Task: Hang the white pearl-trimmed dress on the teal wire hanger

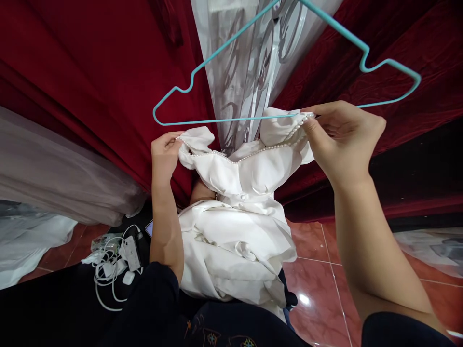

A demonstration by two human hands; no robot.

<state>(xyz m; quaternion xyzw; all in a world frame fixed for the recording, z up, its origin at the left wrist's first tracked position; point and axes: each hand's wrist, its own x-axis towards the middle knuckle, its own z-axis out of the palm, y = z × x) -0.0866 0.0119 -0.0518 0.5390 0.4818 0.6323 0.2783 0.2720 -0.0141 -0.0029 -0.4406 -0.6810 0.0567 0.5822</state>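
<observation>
A white dress (235, 231) with a pearl-beaded neckline lies over my lap, its bodice raised toward the camera. At the left, my left hand (165, 147) pinches the beaded edge of one puffed sleeve. My right hand (343, 137) grips the beaded edge of the other sleeve, thumb and forefinger pressed together. A light blue hanger (231, 119) hangs just above the bodice. Its lower bar crosses the top of the right-hand sleeve and runs behind my right hand; whether that hand also touches the bar I cannot tell.
Dark red curtains (108, 72) hang on both sides, with white sheer fabric (231, 58) between them. On a black surface at lower left lie a white power strip (130, 253) and tangled white cables (108, 284). Red floor tiles (318, 289) show at right.
</observation>
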